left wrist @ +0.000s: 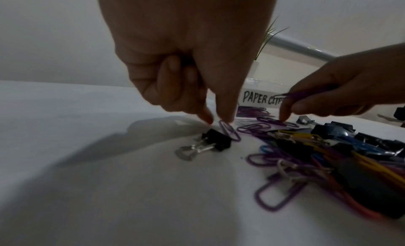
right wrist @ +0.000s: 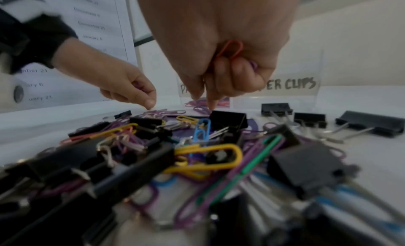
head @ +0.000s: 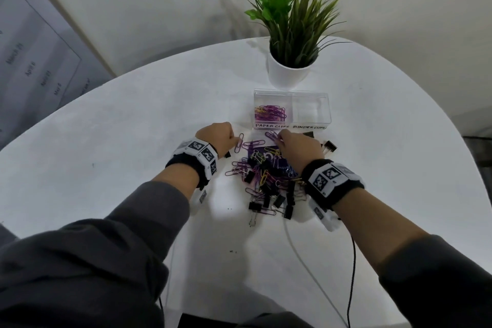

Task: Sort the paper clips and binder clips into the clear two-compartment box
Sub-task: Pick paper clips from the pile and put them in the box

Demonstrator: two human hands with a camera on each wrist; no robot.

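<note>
Nearest the person, a mixed heap (head: 269, 181) of paper clips and black binder clips lies on the white surface (head: 133, 128), between the two wrists. At the heap's 11 o'clock edge the left hand (head: 217, 137) reaches down, thumb and forefinger closing as a grip on a purple paper clip (left wrist: 229, 132) whose long axis runs 12 to 6; a small binder clip (left wrist: 210, 144) lies just beside it and may get nudged. At 12 o'clock the right hand (head: 300, 148) already clutches several clips in its curled fingers and pins another. Farther, at 12 to 1 o'clock, the clear box (head: 291, 110) holds paper clips in its left compartment, nearer the right hand. A potted plant (head: 288, 72) stands beyond.
</note>
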